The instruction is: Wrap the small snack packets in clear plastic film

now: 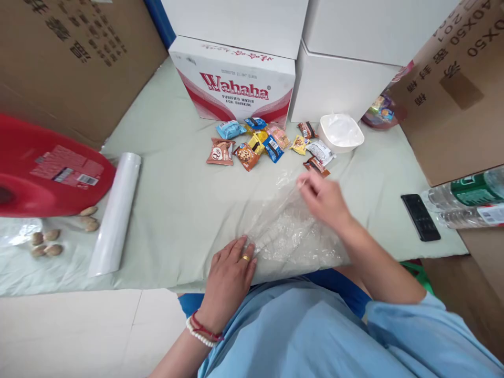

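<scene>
A crumpled sheet of clear plastic film (291, 231) lies on the cloth-covered table in front of me; whether it is a bag or a flat sheet I cannot tell. My right hand (323, 198) pinches its far edge between thumb and fingers, pulling that part up off the cloth. Flat near the table's front edge, my left hand (233, 265) rests with fingers stretched out, the fingertips at the film's left corner. Just beyond the film lie several wrapped snacks (246, 156), and a white bowl (341, 133) lined with thin plastic stands to their right.
A white roll (116, 215) lies at left, beside a red jug (51, 168) and several walnuts (52, 234). Behind the snacks stands a Wahaha water carton (236, 84) with white boxes (334, 79). A phone (420, 217) and plastic bottles (468, 191) lie at right.
</scene>
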`<action>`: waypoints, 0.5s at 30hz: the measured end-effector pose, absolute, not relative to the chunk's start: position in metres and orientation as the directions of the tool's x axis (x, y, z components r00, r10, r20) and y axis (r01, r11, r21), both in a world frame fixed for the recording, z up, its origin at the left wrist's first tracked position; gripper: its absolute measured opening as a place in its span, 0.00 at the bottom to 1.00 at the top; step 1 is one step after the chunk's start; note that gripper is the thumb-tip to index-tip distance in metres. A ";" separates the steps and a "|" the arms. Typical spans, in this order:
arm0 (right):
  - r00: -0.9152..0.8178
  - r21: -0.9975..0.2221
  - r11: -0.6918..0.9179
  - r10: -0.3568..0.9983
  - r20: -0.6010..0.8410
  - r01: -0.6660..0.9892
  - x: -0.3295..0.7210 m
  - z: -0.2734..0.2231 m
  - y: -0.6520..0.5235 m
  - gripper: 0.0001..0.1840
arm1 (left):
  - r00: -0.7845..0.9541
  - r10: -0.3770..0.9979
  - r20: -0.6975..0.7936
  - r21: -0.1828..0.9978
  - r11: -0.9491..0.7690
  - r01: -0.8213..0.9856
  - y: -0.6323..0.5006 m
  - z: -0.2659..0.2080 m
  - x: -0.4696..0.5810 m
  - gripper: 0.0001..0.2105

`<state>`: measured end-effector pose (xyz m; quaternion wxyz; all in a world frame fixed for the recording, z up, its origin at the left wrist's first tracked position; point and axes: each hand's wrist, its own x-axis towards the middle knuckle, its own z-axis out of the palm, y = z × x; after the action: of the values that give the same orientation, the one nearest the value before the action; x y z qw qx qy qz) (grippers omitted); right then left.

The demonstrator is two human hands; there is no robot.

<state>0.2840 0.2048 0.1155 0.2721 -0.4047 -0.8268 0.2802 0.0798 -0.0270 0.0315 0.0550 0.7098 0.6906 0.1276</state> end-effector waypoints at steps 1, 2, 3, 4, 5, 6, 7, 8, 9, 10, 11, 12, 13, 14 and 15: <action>-0.621 -0.666 0.550 0.766 0.163 0.503 0.283 0.105 0.180 0.11 | 0.017 0.995 0.094 0.272 -0.042 0.961 -0.030 0.031 0.080 0.18; -0.677 -0.636 0.585 0.724 0.130 0.504 0.280 0.092 0.157 0.11 | 0.026 0.996 0.084 0.296 -0.050 0.954 -0.032 0.031 0.080 0.18; -0.705 -0.606 0.613 0.699 0.119 0.506 0.276 0.078 0.137 0.13 | 0.037 0.996 0.078 0.325 -0.061 0.944 -0.035 0.031 0.079 0.18; -0.726 -0.582 0.641 0.677 0.121 0.500 0.272 0.065 0.121 0.16 | 0.045 0.996 0.073 0.356 -0.068 0.932 -0.038 0.033 0.078 0.18; -0.744 -0.560 0.665 0.657 0.124 0.494 0.266 0.054 0.109 0.20 | 0.045 0.996 0.071 0.383 -0.069 0.921 -0.040 0.036 0.077 0.19; -0.757 -0.542 0.685 0.640 0.128 0.487 0.261 0.044 0.100 0.24 | 0.037 0.997 0.069 0.402 -0.062 0.913 -0.041 0.041 0.076 0.19; -0.771 -0.527 0.700 0.625 0.124 0.483 0.256 0.036 0.094 0.27 | 0.018 0.997 0.070 0.415 -0.046 0.909 -0.042 0.048 0.076 0.19; -0.784 -0.513 0.711 0.610 0.112 0.481 0.253 0.031 0.091 0.28 | -0.007 0.997 0.079 0.425 -0.028 0.905 -0.040 0.057 0.077 0.19; -0.796 -0.499 0.721 0.597 0.097 0.480 0.250 0.027 0.090 0.29 | -0.032 0.994 0.102 0.441 -0.017 0.897 -0.036 0.066 0.080 0.18; -0.808 -0.487 0.731 0.584 0.084 0.478 0.249 0.024 0.089 0.29 | -0.054 0.989 0.135 0.469 -0.016 0.883 -0.030 0.075 0.085 0.17; -0.819 -0.479 0.741 0.569 0.073 0.471 0.248 0.022 0.089 0.30 | -0.071 0.982 0.174 0.513 -0.029 0.858 -0.020 0.082 0.091 0.15; -0.832 -0.476 0.751 0.551 0.068 0.459 0.248 0.020 0.090 0.30 | -0.082 0.973 0.216 0.571 -0.058 0.819 -0.008 0.087 0.099 0.14; -0.843 -0.477 0.761 0.533 0.071 0.440 0.248 0.018 0.090 0.30 | -0.089 0.967 0.240 0.635 -0.087 0.768 0.007 0.089 0.107 0.14; -0.855 -0.483 0.770 0.513 0.080 0.417 0.249 0.016 0.090 0.31 | -0.091 0.965 0.245 0.696 -0.109 0.710 0.025 0.087 0.114 0.13; -0.867 -0.494 0.777 0.491 0.089 0.389 0.249 0.014 0.091 0.30 | -0.116 0.965 0.234 0.748 -0.103 0.656 0.044 0.081 0.120 0.14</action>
<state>0.2494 0.0907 0.0144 0.1068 -0.2348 -0.9366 0.2371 0.1203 0.0438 0.0813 0.2000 0.6341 0.6392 0.3864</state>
